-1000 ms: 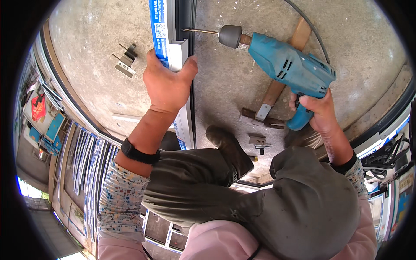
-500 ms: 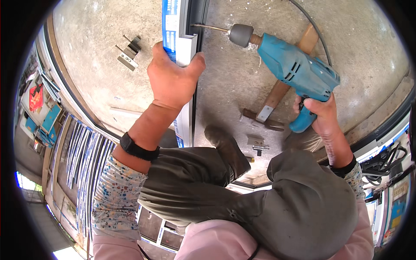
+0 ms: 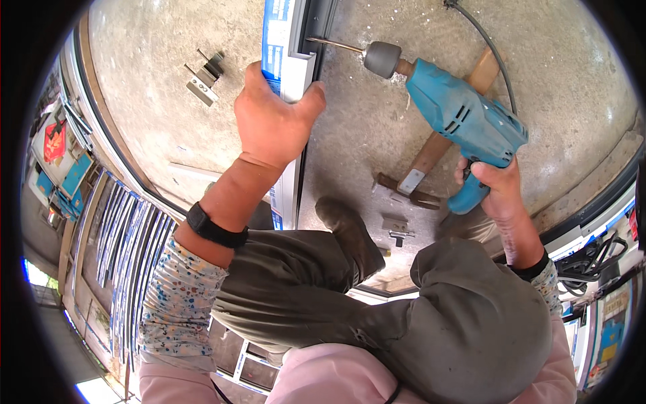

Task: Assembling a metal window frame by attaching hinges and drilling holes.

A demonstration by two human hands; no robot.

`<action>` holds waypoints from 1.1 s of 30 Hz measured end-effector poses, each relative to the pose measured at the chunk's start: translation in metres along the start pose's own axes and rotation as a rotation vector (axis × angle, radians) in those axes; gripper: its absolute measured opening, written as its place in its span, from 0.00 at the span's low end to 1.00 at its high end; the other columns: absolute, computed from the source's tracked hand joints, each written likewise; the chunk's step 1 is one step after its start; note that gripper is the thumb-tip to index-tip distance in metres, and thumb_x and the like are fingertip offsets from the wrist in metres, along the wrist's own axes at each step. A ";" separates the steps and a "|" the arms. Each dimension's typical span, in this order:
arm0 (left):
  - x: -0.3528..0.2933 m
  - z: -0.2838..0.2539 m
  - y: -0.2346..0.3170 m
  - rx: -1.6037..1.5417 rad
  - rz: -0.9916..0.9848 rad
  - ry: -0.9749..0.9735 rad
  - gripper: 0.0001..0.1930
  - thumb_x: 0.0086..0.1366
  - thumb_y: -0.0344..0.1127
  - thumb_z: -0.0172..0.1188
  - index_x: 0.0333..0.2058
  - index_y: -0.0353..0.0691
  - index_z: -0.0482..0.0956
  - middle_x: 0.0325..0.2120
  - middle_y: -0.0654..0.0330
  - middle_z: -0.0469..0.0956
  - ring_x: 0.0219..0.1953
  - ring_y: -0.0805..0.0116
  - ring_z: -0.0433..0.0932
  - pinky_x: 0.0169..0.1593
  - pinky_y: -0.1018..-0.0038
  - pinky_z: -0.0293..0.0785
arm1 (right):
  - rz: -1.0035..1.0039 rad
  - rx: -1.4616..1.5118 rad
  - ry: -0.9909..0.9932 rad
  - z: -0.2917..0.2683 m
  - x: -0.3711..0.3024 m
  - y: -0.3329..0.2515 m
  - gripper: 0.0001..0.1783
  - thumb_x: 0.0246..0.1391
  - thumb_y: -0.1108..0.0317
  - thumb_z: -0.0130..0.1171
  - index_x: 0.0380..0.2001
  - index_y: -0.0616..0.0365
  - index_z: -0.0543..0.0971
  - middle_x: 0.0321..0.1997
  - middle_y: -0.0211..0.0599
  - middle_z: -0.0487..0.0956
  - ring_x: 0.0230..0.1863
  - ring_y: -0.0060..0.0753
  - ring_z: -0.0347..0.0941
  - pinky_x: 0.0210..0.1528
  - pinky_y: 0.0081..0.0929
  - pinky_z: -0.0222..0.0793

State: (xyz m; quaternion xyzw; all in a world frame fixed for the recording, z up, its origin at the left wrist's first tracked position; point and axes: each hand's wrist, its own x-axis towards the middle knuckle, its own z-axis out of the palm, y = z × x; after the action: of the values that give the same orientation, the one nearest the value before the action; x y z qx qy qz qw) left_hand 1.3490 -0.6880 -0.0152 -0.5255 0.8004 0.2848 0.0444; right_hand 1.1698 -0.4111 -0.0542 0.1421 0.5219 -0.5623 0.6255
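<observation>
My left hand [image 3: 279, 121] is wrapped over a white metal profile [image 3: 294, 77] that carries blue printed film, thumb on its right side and fingers on its left. A dark channel runs along the profile's right edge. In my right hand [image 3: 496, 182] is the grip of a teal corded power drill [image 3: 464, 111], with a finger at the trigger. Its long thin bit [image 3: 336, 45] points left, and the tip lies at the dark channel near a notch in the profile. Whether the tip is inside the material I cannot tell.
A wooden-handled hammer [image 3: 427, 161] lies on the concrete floor beneath the drill. Small metal fittings with screws [image 3: 204, 84] lie left of the profile, and another fitting [image 3: 397, 229] near my boot. The drill's cord [image 3: 488, 40] curves at the top right. Long profiles [image 3: 131, 262] are stacked at left.
The profile, both hands and the drill appear slightly further right and lower, mostly along with the whole view. Both grips are unchanged, and the bit stays at the channel.
</observation>
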 end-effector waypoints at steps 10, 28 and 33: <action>0.000 -0.001 0.000 -0.005 0.006 0.006 0.29 0.48 0.45 0.71 0.42 0.28 0.72 0.30 0.46 0.81 0.34 0.48 0.82 0.42 0.63 0.78 | 0.021 -0.040 -0.017 -0.001 0.000 0.005 0.30 0.43 0.60 0.73 0.47 0.64 0.73 0.34 0.41 0.78 0.31 0.36 0.78 0.32 0.32 0.77; 0.003 0.000 -0.001 -0.001 -0.018 -0.018 0.28 0.48 0.45 0.70 0.39 0.28 0.71 0.29 0.43 0.80 0.33 0.43 0.81 0.41 0.59 0.78 | -0.035 -0.017 -0.039 0.015 0.009 -0.007 0.25 0.42 0.69 0.68 0.45 0.67 0.74 0.32 0.43 0.80 0.28 0.36 0.78 0.30 0.32 0.75; 0.003 -0.002 0.000 0.041 0.012 -0.014 0.28 0.49 0.46 0.70 0.38 0.29 0.71 0.28 0.42 0.80 0.32 0.42 0.81 0.40 0.59 0.77 | -0.009 -0.069 -0.036 0.014 0.006 -0.006 0.30 0.44 0.62 0.72 0.47 0.65 0.73 0.34 0.42 0.78 0.30 0.36 0.78 0.31 0.32 0.76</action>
State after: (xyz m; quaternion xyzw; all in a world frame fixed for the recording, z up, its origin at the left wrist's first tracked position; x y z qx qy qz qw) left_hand 1.3479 -0.6908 -0.0147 -0.5179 0.8088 0.2723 0.0589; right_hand 1.1701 -0.4276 -0.0508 0.1080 0.5302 -0.5493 0.6368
